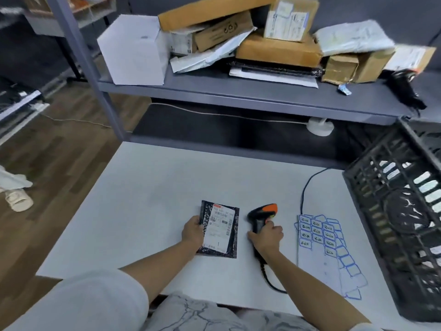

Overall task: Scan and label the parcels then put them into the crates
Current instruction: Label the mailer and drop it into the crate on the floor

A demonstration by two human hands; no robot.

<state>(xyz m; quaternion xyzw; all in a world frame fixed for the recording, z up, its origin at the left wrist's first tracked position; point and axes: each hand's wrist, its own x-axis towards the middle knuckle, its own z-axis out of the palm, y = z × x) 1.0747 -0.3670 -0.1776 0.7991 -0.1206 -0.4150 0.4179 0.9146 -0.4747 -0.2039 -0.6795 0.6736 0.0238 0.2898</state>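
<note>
A flat black parcel (220, 229) with a white shipping label lies on the white table (155, 187). My left hand (192, 232) grips its left edge. Just to its right, my right hand (266, 236) holds the handle of a black and orange barcode scanner (262, 215), whose head sits beside the parcel's top right corner. Sheets of blue-bordered stickers (319, 237) lie to the right of the scanner. A black plastic crate (403, 211) stands tilted at the table's right edge.
A grey shelf (238, 91) behind the table carries a pile of cardboard boxes (279, 50), white mailers (353, 38) and a white box (133, 50). The scanner's black cable (307, 185) curves over the table. A white puck-shaped device (319, 126) sits under the shelf. Wooden floor lies to the left.
</note>
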